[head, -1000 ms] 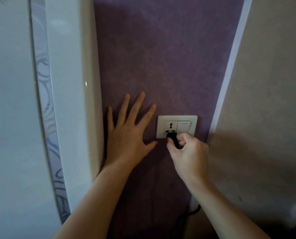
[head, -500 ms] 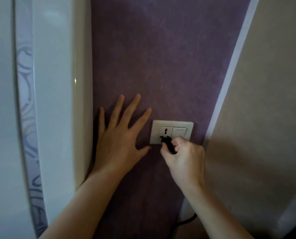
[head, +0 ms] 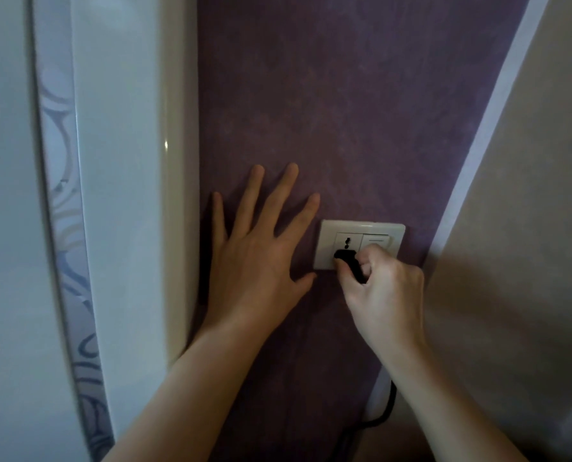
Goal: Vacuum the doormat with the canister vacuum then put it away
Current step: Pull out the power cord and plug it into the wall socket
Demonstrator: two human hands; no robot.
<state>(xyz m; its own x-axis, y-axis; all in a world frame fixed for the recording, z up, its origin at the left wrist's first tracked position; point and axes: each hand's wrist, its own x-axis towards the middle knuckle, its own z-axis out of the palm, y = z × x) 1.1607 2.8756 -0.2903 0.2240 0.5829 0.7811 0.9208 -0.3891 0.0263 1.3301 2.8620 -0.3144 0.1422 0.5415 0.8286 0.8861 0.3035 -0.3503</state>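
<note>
Purple wallpaper (head: 344,111) fills the space ahead of me, with a glossy white door frame (head: 128,161) just beyond my little finger and a beige wall (head: 527,228) past my right knuckles. My left hand (head: 254,261) lies flat on the purple wall, palm down, its fingers (head: 279,198) straight and fanned apart, holding nothing; the thumb tip points at the lower corner of the white socket plate (head: 324,241) and stops just short of it. My right hand (head: 384,288) comes up from below with the wrist bent, thumb and curled fingers pinching the black plug (head: 346,258), which sits against the lower holes of the socket, directly ahead of my thumb. Whether its pins are fully in, I cannot tell. The switch rocker (head: 376,243) lies just above my curled right fingers. The black cord (head: 391,398) shows again below my right wrist, hanging down along the wall. Set against half a second ago, both hands keep the same poses and the same grip, and the plug is still at the socket. I count two hands, one plate carrying one socket and one rocker, one plug and one cord.
</note>
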